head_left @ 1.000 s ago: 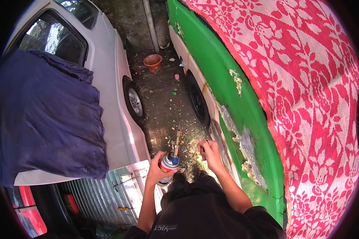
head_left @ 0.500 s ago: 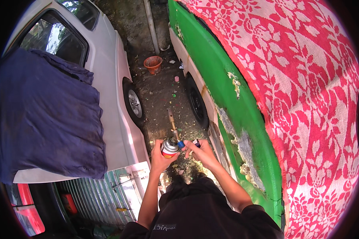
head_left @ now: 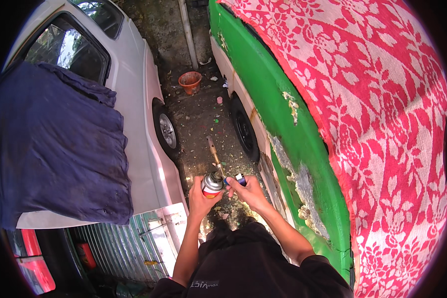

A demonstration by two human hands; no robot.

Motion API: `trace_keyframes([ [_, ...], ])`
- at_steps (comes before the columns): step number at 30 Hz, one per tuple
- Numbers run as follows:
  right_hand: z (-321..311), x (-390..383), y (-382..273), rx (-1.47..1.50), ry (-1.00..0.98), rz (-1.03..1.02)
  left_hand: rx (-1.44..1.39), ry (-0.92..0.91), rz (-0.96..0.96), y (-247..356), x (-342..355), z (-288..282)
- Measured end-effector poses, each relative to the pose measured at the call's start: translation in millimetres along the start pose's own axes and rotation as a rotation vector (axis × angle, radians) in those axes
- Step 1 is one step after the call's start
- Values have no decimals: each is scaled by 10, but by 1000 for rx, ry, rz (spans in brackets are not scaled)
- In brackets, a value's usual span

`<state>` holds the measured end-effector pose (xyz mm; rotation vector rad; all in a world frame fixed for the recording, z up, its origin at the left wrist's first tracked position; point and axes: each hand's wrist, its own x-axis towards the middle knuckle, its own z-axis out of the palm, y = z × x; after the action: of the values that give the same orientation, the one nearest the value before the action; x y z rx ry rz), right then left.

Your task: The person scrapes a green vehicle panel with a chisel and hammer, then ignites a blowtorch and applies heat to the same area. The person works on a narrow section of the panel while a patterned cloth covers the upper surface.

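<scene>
My left hand [head_left: 198, 199] is wrapped round a small gas canister [head_left: 213, 186] with a silver top and a red and white body. A brass-coloured blowtorch head [head_left: 215, 154] with a long tube sits by its top and points away from me. My right hand [head_left: 255, 192] is closed, its thumb and fingertips at the torch's blue knob [head_left: 226, 181] and covering most of it. Also in the right hand is a dark blue lighter [head_left: 241, 181] with a pale metal top. No flame shows at the nozzle.
To the left stands a white car [head_left: 134, 124] with a dark blue cloth [head_left: 64, 149] over it. A green vehicle [head_left: 268, 84] with patchy filler is close on the right, under a red and white floral cover [head_left: 397, 149]. An orange pot [head_left: 190, 83] sits on the littered ground ahead.
My right fingers have closed further over the blue knob, which showed more before. The lighter has turned in that hand, so more of it shows. The left hand has hardly moved.
</scene>
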<state>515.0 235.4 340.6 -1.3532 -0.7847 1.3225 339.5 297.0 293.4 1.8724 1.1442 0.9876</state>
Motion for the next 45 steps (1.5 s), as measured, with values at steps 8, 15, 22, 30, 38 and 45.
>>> trace_keyframes([
  [8, 39, 27, 51, -189, 75, -77, -13, -26, -49, -18, -43, -17],
  [15, 26, 36, 116, -237, 87, -100, -8, -30, -50, -10, -58, -23],
  [22, 29, 32, 128, -376, 121, -160, 6, -40, -66, -18, -66, -26],
  [30, 49, 10, 128, -224, 80, -134, 14, -39, -70, -43, -80, -23],
  [38, 50, -22, 75, 214, -42, 167, 3, -34, -47, -69, -84, -26],
  [45, 19, -24, 92, 275, -63, 219, 2, -47, -64, -12, -91, -37],
])
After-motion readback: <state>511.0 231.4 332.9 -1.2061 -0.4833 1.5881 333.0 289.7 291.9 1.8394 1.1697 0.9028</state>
